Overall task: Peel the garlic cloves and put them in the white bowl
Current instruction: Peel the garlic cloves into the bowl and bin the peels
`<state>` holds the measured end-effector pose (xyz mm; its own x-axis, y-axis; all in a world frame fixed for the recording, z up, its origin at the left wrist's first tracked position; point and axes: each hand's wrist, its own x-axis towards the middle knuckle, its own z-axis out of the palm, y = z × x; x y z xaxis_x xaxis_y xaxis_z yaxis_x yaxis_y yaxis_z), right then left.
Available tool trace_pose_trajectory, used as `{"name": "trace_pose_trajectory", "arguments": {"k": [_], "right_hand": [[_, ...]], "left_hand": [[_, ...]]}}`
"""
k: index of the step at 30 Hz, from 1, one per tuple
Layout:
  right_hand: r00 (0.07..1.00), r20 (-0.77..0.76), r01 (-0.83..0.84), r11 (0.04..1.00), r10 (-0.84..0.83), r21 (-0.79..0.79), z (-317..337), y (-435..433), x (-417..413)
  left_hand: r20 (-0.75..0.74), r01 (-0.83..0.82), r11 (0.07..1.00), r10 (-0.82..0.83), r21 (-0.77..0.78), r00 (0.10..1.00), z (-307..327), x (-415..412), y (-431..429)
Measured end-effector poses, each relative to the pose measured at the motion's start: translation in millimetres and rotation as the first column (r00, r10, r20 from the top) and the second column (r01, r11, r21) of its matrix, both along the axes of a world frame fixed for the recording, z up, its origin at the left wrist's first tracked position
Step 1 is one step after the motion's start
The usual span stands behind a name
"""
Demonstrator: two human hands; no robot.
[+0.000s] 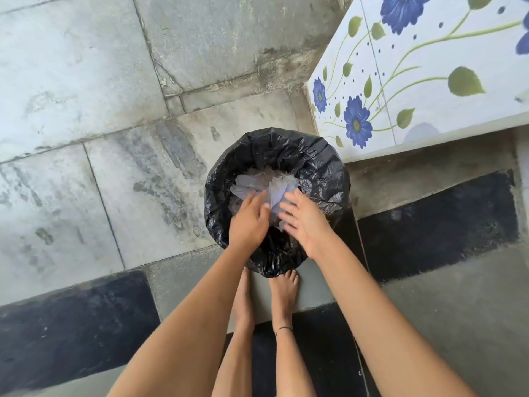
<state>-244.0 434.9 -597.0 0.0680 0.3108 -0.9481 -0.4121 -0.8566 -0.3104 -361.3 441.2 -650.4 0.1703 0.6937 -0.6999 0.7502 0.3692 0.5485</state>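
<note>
The left hand (249, 223) and right hand (305, 224) are hovering over a round bin (323, 167) lined with crinkled, glossy black plastic, which is standing on the mottled grey stone floor (86, 81). The left fingers are lying straight and pressed together. The right fingers are slightly spread and blurred. Neither hand is pinching anything. Pale papery scraps (274, 184) are lying crumpled inside the bin; whether they are garlic skins cannot be told.

L hand (248, 222), R hand (303, 223) side by side, palms down, fingers straight, prob. holding nothing.
</note>
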Motion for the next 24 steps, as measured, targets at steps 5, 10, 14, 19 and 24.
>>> {"name": "trace_pose_trajectory", "arguments": {"k": [5,10,14,19,24], "right_hand": [[0.723,0.588,-0.459,0.888,0.362,0.018,-7,-10,7],[0.364,0.78,-0.718,0.687,0.51,-0.114,33,-26,6],[0.178,0.867,-0.775,0.609,0.466,-0.168,112,-32,8],[0.12,0.936,-0.769,0.628,0.331,-0.124,249,-48,3],[0.129,0.988,-0.727,0.686,0.087,0.035,382,-86,-4]], "left_hand": [[0.059,-0.203,0.97,0.197,0.135,0.979,25,1,1],[0.034,-0.089,0.96,0.083,0.264,0.996,81,-2,6],[0.009,0.002,0.948,-0.005,0.317,1.0,169,-8,10],[0.006,0.117,0.899,-0.132,0.421,0.991,315,-27,-2],[-0.003,0.186,0.803,-0.223,0.567,0.975,448,-39,-32]]}}
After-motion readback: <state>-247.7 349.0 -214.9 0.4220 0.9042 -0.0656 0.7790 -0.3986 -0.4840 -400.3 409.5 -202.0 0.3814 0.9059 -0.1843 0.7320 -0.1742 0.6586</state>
